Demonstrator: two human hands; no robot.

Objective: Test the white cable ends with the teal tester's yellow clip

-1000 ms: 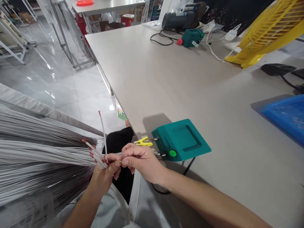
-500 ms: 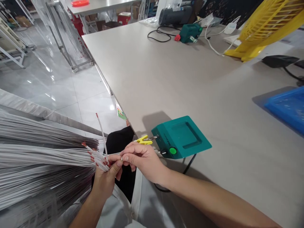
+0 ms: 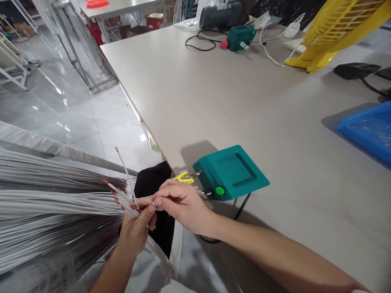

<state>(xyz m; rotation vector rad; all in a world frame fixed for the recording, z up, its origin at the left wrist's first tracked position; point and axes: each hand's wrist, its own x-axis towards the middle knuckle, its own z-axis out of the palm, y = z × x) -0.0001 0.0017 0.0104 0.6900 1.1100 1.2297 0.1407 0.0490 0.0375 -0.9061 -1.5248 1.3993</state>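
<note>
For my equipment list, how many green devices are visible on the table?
2: the near device just beyond the right hand, and the far device by the dark cylinder.

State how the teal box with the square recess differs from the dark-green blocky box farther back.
The teal box with the square recess has a yellow clip at its side; the dark-green blocky box has a red piece. The teal box lies nearer the right hand and looks larger than the dark-green box. Both show a bright green part.
</note>
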